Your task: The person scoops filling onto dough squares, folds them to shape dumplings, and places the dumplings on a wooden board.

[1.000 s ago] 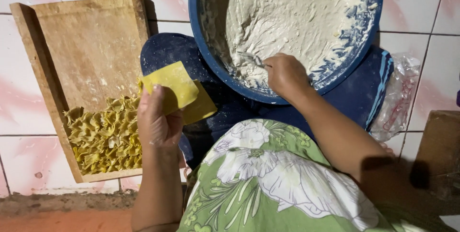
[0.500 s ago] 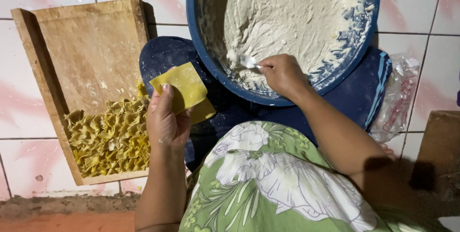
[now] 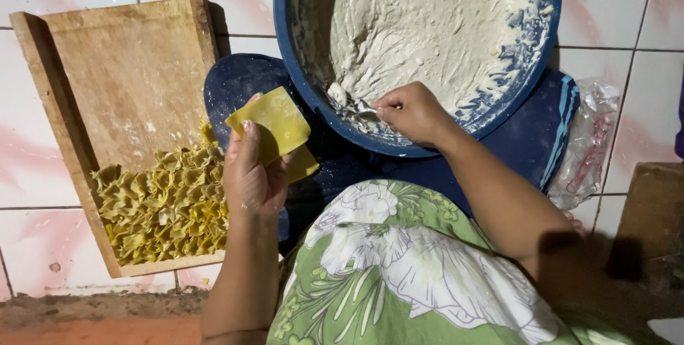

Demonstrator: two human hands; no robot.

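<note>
My left hand (image 3: 251,174) holds a yellow square dumpling wrapper (image 3: 274,122) flat on its fingers, above a small stack of wrappers (image 3: 305,165) on dark blue cloth. My right hand (image 3: 412,112) grips a small spoon (image 3: 354,106) with a lump of pale filling on its tip, at the near rim of a big blue bowl (image 3: 420,147). The bowl is smeared inside with whitish paste filling (image 3: 427,24).
A wooden tray (image 3: 128,81) lies at the left on white floor tiles, its near end packed with several folded yellow dumplings (image 3: 164,206). A crumpled clear plastic bag (image 3: 588,142) lies at the right. A green floral garment (image 3: 399,274) covers my lap.
My left hand has lifted the wrapper slightly up and to the right, toward the bowl. My right hand has scraped the spoon through the filling and now holds a lump at the bowl's near edge.
</note>
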